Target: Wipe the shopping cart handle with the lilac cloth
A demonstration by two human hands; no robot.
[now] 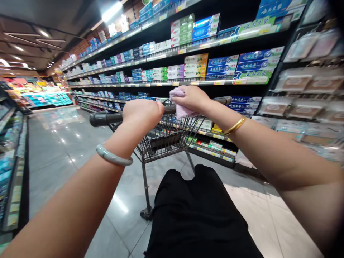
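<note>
A shopping cart (pixel 163 143) with a dark wire basket stands in front of me, its dark handlebar (pixel 106 118) crossing from left to right. My left hand (pixel 143 111) is closed around the left part of that bar, knuckles up. Farther right, my right hand (pixel 192 96) grips a light purple cloth (pixel 184 110) against the bar. The cloth hangs below the fingers and pokes out beside the thumb. A grey bangle (pixel 114 156) is on my left wrist, and a gold bangle (pixel 235 125) on my right.
Long shelves (pixel 161 84) of boxed toothpaste run along the right side of the aisle. Hanging packs (pixel 311 80) fill a rack at far right. Another low shelf (pixel 16 179) borders the left. Grey tiled floor (pixel 53 150) stretches ahead towards a bright display (pixel 47 98).
</note>
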